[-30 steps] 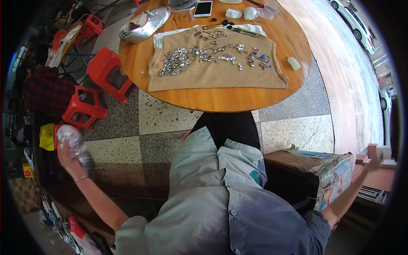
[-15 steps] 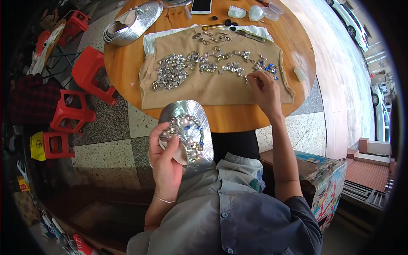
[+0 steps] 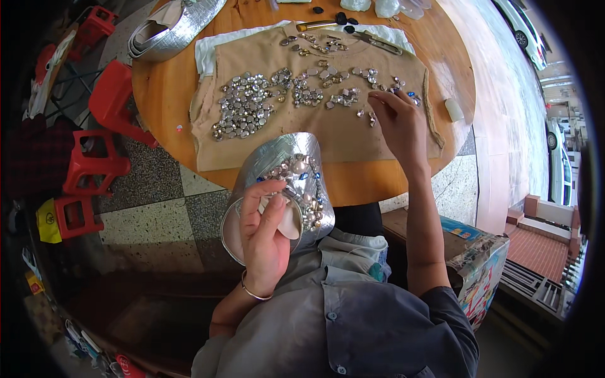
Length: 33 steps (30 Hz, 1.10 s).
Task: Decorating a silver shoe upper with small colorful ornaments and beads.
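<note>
My left hand [image 3: 265, 233] is closed round the near end of a shiny silver curved piece [image 3: 252, 164], held above my lap. Clear gems, pearls and blue stones [image 3: 304, 179] stand on its face in a loop. Part of its pale inside shows by my fingers. Over the right part of a tan cloth [image 3: 302, 148], my right hand [image 3: 400, 120] has thumb and forefinger brought together. Anything between these fingertips is too small to make out. Blue stones [image 3: 413, 97] lie just beyond this hand, and loose clear gems [image 3: 371, 118] are beside its fingertips.
Sorted piles of clear gems [image 3: 242, 104] cover much of the cloth on the round wooden table [image 3: 167, 126]. At the far side lie a brush [image 3: 318, 25] and tweezers [image 3: 378, 43]. More silver pieces [image 3: 170, 31] sit far left. Red stools [image 3: 94, 164] stand left.
The silver piece has turned and shifted slightly right in my left hand, showing more of its inside. My right hand has moved a little, staying by the small stones.
</note>
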{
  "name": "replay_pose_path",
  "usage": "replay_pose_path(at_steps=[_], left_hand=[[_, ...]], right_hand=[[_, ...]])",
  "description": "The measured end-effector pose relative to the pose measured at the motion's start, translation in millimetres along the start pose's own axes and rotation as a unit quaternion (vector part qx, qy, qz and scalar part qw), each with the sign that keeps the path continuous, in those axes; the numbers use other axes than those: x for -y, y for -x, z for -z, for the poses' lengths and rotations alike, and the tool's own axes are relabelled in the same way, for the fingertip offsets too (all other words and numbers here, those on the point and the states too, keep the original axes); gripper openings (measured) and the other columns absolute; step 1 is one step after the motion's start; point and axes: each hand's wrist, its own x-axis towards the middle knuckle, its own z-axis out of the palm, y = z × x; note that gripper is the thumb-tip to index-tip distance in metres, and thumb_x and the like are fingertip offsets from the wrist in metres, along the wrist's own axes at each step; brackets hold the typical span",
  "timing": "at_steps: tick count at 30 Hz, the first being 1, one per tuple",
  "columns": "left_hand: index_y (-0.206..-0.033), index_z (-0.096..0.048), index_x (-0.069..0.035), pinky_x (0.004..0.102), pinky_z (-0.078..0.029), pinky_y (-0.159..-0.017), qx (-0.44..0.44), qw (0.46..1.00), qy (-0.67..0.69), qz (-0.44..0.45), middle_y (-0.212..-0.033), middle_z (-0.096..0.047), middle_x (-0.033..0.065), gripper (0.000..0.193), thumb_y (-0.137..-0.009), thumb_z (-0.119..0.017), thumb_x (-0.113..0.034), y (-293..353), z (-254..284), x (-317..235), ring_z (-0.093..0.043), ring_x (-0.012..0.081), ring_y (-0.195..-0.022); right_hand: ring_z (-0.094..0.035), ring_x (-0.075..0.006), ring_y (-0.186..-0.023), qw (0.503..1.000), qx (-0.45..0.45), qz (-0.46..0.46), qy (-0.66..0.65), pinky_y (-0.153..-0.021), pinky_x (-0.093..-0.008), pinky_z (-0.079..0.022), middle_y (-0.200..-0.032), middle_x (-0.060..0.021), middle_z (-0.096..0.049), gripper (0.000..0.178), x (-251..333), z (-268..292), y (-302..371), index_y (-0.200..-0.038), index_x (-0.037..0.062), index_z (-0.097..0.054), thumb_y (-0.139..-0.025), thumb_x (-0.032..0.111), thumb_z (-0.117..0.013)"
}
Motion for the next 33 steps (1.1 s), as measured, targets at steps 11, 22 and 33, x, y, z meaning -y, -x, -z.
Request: replay_pose_path(at_steps=[11,22,33], left_hand=[[-0.106,-0.054,-0.001,0.0245,-0.041,-0.084,0.044,0.997,0.012,0.060,-0.105,-0.057,0.0065,0.020,-0.088,-0.050,-0.010,117.3,-23.7,3.2,-0.053,0.0121,-0.096],[-0.099,-0.058,0.001,0.0218,-0.042,-0.080,0.032,0.993,-0.099,-0.049,-0.097,-0.061,0.0067,0.018,-0.087,-0.054,-0.012,213.1,-26.4,-4.2,-0.054,0.0094,-0.091],[-0.094,-0.059,0.001,0.0180,-0.040,-0.072,0.048,0.988,-0.137,-0.052,-0.089,-0.060,0.0028,0.016,-0.086,-0.056,-0.013,267.1,-38.4,-5.4,-0.052,0.0055,-0.081]], right_hand=[[-0.051,-0.0085,-0.068,0.906,0.188,0.087,-0.369,-0.059,-0.0213,-0.041,-0.074,-0.0043,-0.056,0.017,118.3,80.5,164.8,-0.097,0.0009,-0.062,-0.081,0.002,-0.057],[-0.047,-0.0127,-0.065,0.950,0.047,0.095,-0.293,-0.057,-0.0235,-0.039,-0.076,-0.0060,-0.055,0.020,146.3,128.9,267.6,-0.096,0.0011,-0.059,-0.077,-0.002,-0.059],[-0.046,-0.0149,-0.061,0.967,0.022,0.145,-0.208,-0.054,-0.0254,-0.037,-0.074,-0.0055,-0.055,0.019,161.5,168.1,309.3,-0.091,0.0057,-0.065,-0.074,-0.001,-0.062]])
